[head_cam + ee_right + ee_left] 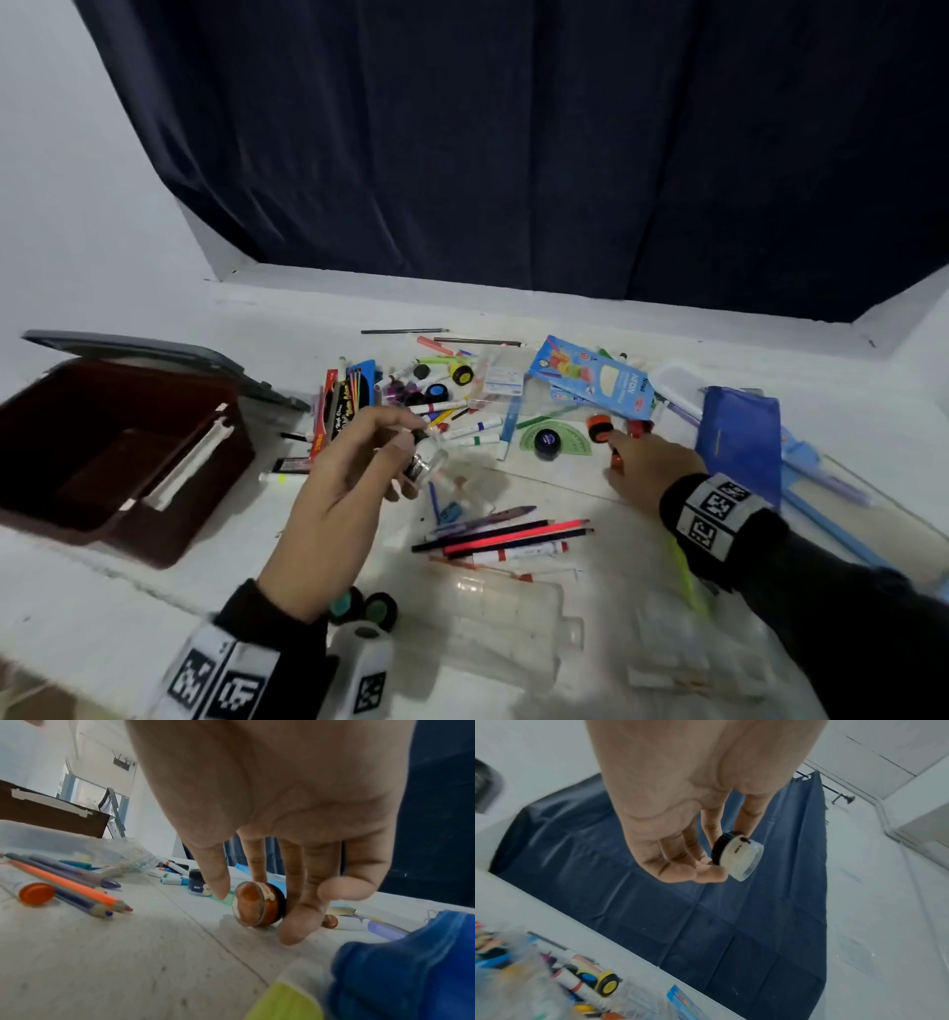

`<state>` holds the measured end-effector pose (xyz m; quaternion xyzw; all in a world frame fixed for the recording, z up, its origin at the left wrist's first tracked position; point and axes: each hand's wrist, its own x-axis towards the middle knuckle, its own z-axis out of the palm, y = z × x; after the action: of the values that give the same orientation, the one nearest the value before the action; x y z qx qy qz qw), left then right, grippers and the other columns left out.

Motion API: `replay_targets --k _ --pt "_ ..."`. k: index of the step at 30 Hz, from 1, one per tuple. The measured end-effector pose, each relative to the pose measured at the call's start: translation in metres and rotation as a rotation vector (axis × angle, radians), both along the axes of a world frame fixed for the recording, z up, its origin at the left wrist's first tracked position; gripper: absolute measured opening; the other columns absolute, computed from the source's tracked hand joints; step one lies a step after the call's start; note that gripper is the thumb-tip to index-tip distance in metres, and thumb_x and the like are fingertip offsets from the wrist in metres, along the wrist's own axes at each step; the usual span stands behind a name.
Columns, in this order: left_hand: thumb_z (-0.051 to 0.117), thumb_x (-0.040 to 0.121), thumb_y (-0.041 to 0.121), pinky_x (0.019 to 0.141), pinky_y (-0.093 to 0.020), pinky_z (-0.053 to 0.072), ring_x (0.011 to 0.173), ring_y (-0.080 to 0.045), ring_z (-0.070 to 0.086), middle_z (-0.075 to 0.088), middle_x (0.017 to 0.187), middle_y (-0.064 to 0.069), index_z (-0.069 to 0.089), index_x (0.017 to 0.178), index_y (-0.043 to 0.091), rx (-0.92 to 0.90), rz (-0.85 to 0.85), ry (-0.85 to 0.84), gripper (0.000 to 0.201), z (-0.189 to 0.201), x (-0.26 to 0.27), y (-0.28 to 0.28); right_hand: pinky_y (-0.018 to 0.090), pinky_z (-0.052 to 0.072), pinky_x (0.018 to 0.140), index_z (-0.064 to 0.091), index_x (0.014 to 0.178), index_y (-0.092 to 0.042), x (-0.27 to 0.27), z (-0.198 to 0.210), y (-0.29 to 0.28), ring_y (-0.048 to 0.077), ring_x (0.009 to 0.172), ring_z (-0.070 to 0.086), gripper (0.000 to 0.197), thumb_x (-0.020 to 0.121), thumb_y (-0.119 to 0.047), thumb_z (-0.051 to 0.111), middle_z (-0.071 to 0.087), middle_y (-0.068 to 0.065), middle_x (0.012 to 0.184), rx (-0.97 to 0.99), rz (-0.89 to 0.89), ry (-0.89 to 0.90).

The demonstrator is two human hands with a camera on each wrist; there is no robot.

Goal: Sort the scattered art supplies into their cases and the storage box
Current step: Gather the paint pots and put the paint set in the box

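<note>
My left hand [418,447] is raised above the table and pinches a small paint pot [736,856] with a black lid and a pale, clear body by its lid. My right hand [613,447] reaches down at the right over an orange paint pot [257,903] that lies on its side on the table. Its fingers [295,923] touch the pot's black lid end, and the thumb stands just apart from the clear base. The brown storage box [169,545] stands open at the left with its grey lid [154,349] behind it.
Markers, pencils [513,534] and paint pots lie scattered across the middle. A dark blue pot [547,442] sits on a green protractor. A blue pencil pouch [744,442] lies at the right, a blue pencil carton [590,380] behind, clear plastic cases [493,616] at the front edge.
</note>
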<state>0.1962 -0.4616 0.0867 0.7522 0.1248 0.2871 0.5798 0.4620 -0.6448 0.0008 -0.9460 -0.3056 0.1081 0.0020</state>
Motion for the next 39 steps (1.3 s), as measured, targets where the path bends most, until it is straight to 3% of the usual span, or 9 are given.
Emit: replay_targets --k 4,8,14,17,20,23,27,31,39 --pt "0.060 0.086 0.042 0.066 -0.030 0.049 0.073 -0.018 0.062 0.065 0.088 0.000 0.067 0.108 0.021 -0.028 0.059 0.052 0.031 -0.012 -0.031 0.007 0.039 0.053 0.083 0.042 0.130 -0.031 -0.010 0.009 0.003 0.030 0.096 0.062 0.039 0.091 -0.038 0.049 0.058 0.008 0.113 0.073 -0.024 0.052" --pt "0.068 0.092 0.026 0.069 -0.026 0.054 0.080 -0.019 0.067 0.068 0.099 0.002 0.068 0.103 0.023 -0.056 0.074 0.092 0.012 -0.027 -0.045 0.012 0.037 0.053 0.071 0.050 0.091 -0.028 -0.053 0.035 0.001 0.022 0.075 0.059 0.015 0.081 -0.028 0.061 0.058 -0.003 0.084 0.445 -0.049 0.168" --pt "0.069 0.085 0.026 0.080 -0.034 0.056 0.089 -0.021 0.070 0.069 0.102 0.003 0.066 0.106 0.037 -0.022 -0.025 0.228 0.024 -0.053 -0.057 0.006 0.019 0.055 0.068 0.058 0.091 -0.029 -0.143 0.055 -0.010 0.009 0.080 0.066 0.026 0.082 -0.011 0.074 0.067 -0.010 0.088 0.978 -0.007 0.323" --pt "0.069 0.091 0.024 0.081 -0.027 0.055 0.096 -0.011 0.068 0.066 0.110 0.014 0.063 0.113 0.041 0.235 -0.117 0.277 0.028 -0.068 -0.062 0.009 0.019 0.056 0.076 0.060 0.096 -0.023 -0.178 0.048 -0.010 0.014 0.084 0.070 0.030 0.079 -0.005 0.077 0.069 -0.006 0.090 1.112 0.036 0.370" --pt "0.066 0.094 0.031 0.087 -0.013 0.045 0.105 0.006 0.058 0.059 0.114 0.026 0.059 0.118 0.039 0.560 -0.250 0.296 0.027 -0.076 -0.063 0.015 0.019 0.055 0.081 0.065 0.099 -0.028 -0.197 0.028 -0.006 0.011 0.089 0.071 0.032 0.075 -0.012 0.080 0.069 -0.011 0.097 1.058 0.087 0.389" --pt "0.062 0.094 0.035 0.091 -0.016 0.044 0.106 0.003 0.056 0.059 0.115 0.021 0.058 0.120 0.033 0.666 -0.353 0.344 0.026 -0.083 -0.061 0.024 0.018 0.053 0.080 0.067 0.097 -0.031 -0.207 0.006 0.000 0.005 0.090 0.067 0.031 0.070 -0.021 0.079 0.066 -0.019 0.097 0.922 0.120 0.346" --pt "0.062 0.093 0.034 0.093 -0.024 0.045 0.109 -0.005 0.057 0.061 0.115 0.016 0.059 0.120 0.030 0.759 -0.461 0.390 0.028 -0.097 -0.055 0.032 0.018 0.047 0.071 0.066 0.093 -0.028 -0.214 -0.008 0.009 0.006 0.085 0.061 0.026 0.069 -0.027 0.074 0.066 -0.014 0.091 0.729 0.162 0.256" --pt "0.057 0.091 0.037 0.094 -0.040 0.044 0.111 -0.010 0.055 0.060 0.116 0.016 0.057 0.122 0.034 0.833 -0.490 0.468 0.031 -0.106 -0.051 0.037 0.004 0.036 0.067 0.070 0.092 -0.027 -0.218 -0.018 0.015 0.002 0.086 0.061 0.021 0.072 -0.023 0.073 0.069 -0.015 0.089 0.715 0.174 0.250" --pt "0.055 0.091 0.036 0.089 -0.041 0.046 0.097 -0.012 0.058 0.064 0.103 0.011 0.059 0.115 0.031 0.780 -0.536 0.504 0.025 -0.102 -0.048 0.039 0.005 0.043 0.068 0.072 0.085 -0.026 -0.218 -0.012 0.020 0.001 0.079 0.063 0.016 0.071 -0.020 0.077 0.070 -0.012 0.081 0.674 0.141 0.321"
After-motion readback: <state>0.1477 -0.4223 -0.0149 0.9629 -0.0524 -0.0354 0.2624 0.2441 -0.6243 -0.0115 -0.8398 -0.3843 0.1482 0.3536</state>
